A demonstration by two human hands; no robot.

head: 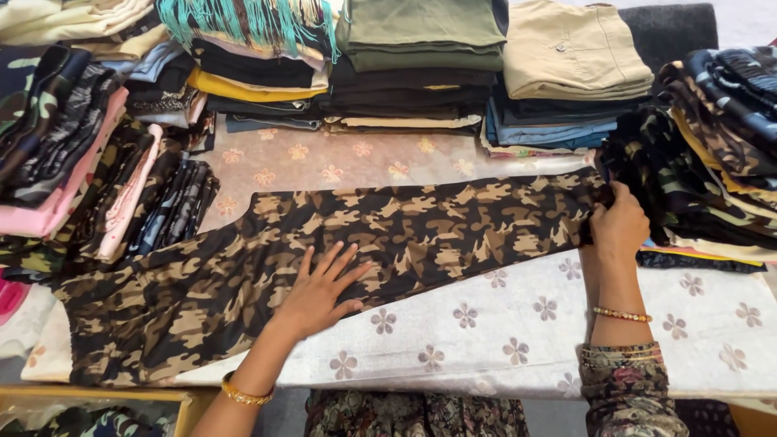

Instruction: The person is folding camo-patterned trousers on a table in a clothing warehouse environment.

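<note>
Head view: camouflage trousers [388, 235] spread flat across flowered table cover [518, 332], ringed by stacks of folded clothes [421, 65]. Left hand [320, 291] pressed flat on trousers, fingers spread apart. Right hand [619, 222] pinched shut on trouser leg end.

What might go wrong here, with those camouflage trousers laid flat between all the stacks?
The right hand grips the camouflage trousers at their end, right beside the dark patterned stack; a tug might drag that stack loose. The left hand presses flat mid-leg, so a pull against it may wrinkle the cloth.
</note>
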